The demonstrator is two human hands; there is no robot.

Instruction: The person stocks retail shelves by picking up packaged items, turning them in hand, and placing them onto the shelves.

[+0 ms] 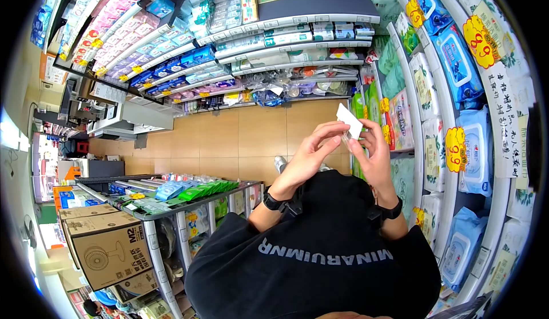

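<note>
A shopper-height view down a store aisle finds a person in a black top with both hands raised around a small white card, its plain face tilted, with a clear plastic piece at its lower end. The left grip appears to pinch the card's near edge between fingertips and thumb. The right grip stands half curled on the other side, thumb close by the plastic; whether it presses or merely rests there cannot be told.

The step in hand looks to be two-handed handling of the card and its clear piece. The next move, by judgement, calls for a steady left pinch and a careful right thumb, since the plastic seems slight and easily slipped.

Directly right of the right grip rise shelves with blue wipes packs and a yellow price tag. Beyond both grips runs a long shelf of packaged goods. Left of the left grip lie green packs, with a fan carton farther out. Tiled floor stretches between.
</note>
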